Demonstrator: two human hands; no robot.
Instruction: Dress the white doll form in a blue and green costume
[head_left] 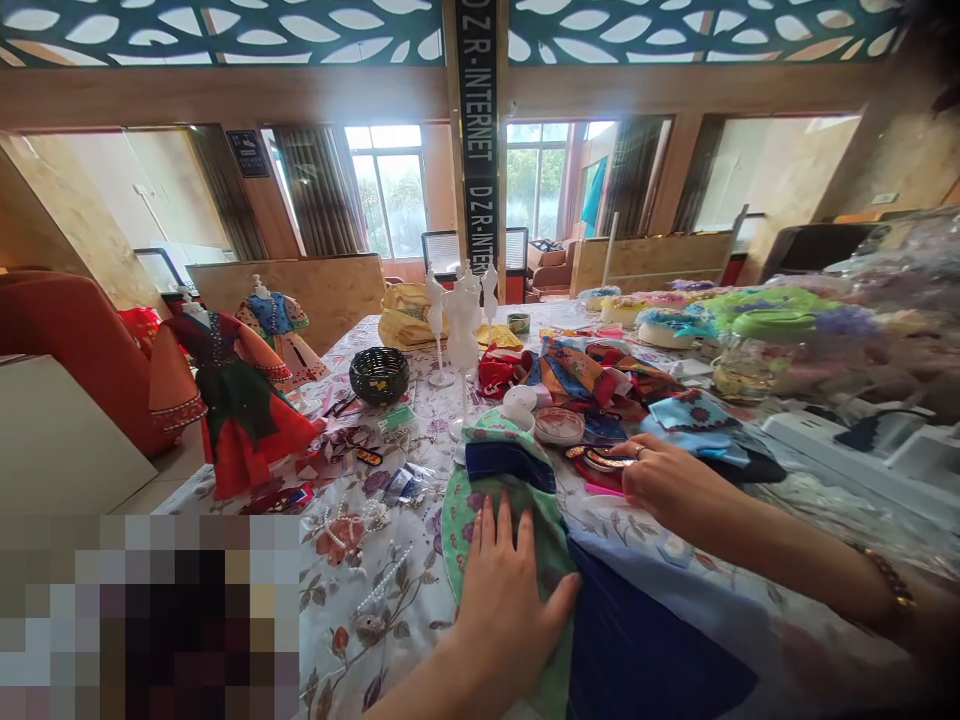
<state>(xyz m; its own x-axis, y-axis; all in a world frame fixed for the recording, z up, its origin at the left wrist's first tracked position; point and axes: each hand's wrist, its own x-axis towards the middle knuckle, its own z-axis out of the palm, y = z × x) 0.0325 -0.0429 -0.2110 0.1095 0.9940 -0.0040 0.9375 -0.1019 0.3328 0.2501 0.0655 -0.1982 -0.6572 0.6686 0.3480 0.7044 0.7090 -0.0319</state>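
Note:
My left hand (pixel 506 585) lies flat, fingers spread, on a green floral doll garment (pixel 459 540) with a dark blue band. A dark blue and light blue cloth (pixel 637 640) spreads from the garment's right side. Further right, my right hand (pixel 667 480) is closed, its fingertips at a small glittery piece with dark and gold edges (pixel 600 458); what the fingers grip is partly hidden. Just below them lies a bright pink strip (pixel 604 490). Behind the garment stands a white doll mannequin (pixel 463 330) on a thin stand.
Dressed doll mannequins (pixel 225 400) stand at left, near a black woven basket (pixel 379 375). Bead strands (pixel 386 580) lie left of the garment. Behind my right hand are folded fabrics (pixel 585 375), a lidded jar (pixel 757 350) and a white sewing machine (pixel 847 460).

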